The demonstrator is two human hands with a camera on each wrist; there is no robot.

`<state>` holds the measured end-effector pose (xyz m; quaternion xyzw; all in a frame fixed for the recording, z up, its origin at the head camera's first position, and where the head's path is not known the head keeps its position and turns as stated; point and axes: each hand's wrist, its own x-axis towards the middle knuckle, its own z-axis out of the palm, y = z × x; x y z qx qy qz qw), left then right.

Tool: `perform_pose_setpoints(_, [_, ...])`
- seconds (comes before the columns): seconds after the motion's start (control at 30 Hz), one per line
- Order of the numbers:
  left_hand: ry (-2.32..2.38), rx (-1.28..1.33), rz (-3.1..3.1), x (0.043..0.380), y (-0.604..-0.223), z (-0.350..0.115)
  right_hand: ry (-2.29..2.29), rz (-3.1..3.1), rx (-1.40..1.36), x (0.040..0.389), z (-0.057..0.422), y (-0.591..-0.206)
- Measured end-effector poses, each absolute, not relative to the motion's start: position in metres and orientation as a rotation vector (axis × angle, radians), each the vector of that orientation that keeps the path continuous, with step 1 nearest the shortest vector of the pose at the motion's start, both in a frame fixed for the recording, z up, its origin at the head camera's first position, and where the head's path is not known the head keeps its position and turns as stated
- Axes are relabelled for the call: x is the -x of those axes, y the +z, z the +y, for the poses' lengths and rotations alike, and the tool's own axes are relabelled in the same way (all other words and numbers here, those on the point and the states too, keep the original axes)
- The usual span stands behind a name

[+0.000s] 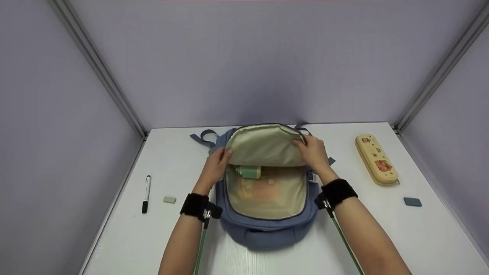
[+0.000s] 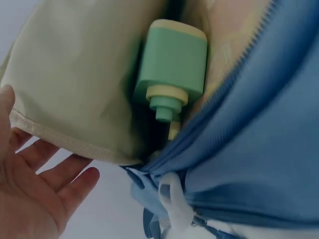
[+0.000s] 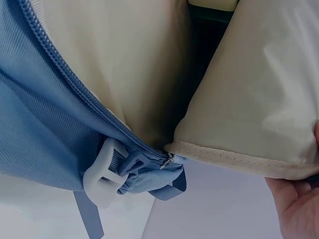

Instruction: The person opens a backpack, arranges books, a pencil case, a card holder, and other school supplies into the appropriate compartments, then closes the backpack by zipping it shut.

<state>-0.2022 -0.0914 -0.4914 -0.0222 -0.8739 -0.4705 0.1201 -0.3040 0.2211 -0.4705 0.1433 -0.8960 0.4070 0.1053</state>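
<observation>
Backpack [image 1: 269,236] | left hand [image 1: 214,168], right hand [image 1: 316,154]: each pinches flap [image 1: 263,149] edge | (wide gap beneath)

2 black wristbands [image 1: 339,191] carry thin green cables [image 1: 201,249].

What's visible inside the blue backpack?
Inside the backpack, a green-and-yellow object shows, plus a blurred orange patch I can't identify. The opened flap covers the deeper part, so anything there can't be seen.

1 white black-capped marker [image 1: 146,194], 1 small pale-green rectangular block [image 1: 169,199] near it, 1 yellow oblong cartoon-printed case [image 1: 377,159], 1 slate-blue rectangular block [image 1: 412,201]
</observation>
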Motion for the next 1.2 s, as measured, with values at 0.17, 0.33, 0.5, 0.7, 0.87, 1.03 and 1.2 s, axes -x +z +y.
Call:
perform_pose_setpoints(0.17, [-1.274,0.043,-2.576,0.204,-0.491,-0.088,1.215,-2.637,-0.45,0.304,0.22,-0.469])
perform_pose_setpoints(0.33, [-1.208,0.073,-2.601,0.196,-0.488,-0.085,1.218,-2.619,-0.469,0.303,0.22,-0.467])
perform_pose_setpoints(0.5, [-1.188,0.083,-2.602,0.194,-0.484,-0.082,1.223,-2.608,-0.482,0.304,0.22,-0.463])
perform_pose_setpoints(0.7, [-0.991,0.041,-2.555,0.199,-0.479,-0.075,1.299,-2.597,-0.599,0.305,0.225,-0.463])
perform_pose_setpoints(0.87, [-0.866,-0.038,-2.538,0.205,-0.477,-0.071,1.464,-2.576,-0.753,0.309,0.243,-0.469])
perform_pose_setpoints(1.03, [-0.949,-0.169,-2.573,0.205,-0.478,-0.071,1.554,-2.584,-0.725,0.311,0.276,-0.481])
perform_pose_setpoints(1.2, [-0.995,-0.231,-2.589,0.206,-0.479,-0.072,1.246,-2.727,-0.443,0.321,0.321,-0.505])
